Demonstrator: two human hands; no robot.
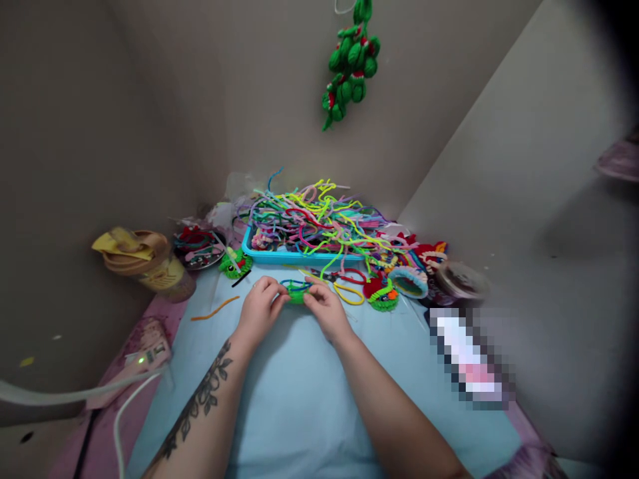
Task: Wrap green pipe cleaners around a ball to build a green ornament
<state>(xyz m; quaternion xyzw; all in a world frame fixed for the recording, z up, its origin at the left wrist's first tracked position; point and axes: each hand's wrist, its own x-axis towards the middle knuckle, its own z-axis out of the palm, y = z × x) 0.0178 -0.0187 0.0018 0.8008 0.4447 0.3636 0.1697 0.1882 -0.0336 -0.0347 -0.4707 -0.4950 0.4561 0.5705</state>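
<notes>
Between my two hands is a small green fuzzy piece (298,297), with a blue pipe cleaner (295,285) running along its top side. My left hand (261,305) pinches its left end, and the fingers of my right hand (325,307) close on the right end. Just beyond my right hand lie scissors (348,293) with red and yellow handles. A green fuzzy figure (235,263) and a short black pipe cleaner (241,278) rest beyond my left hand. Farther left lies an orange pipe cleaner (215,309).
A blue tray (304,257) heaped with colourful pipe cleaners (319,219) stands at the back. A red and green figure (382,295) and a light blue fuzzy ring (410,282) lie right. At left are a cup (172,279) and power strip (150,352); a blurred-out object (469,359) lies right.
</notes>
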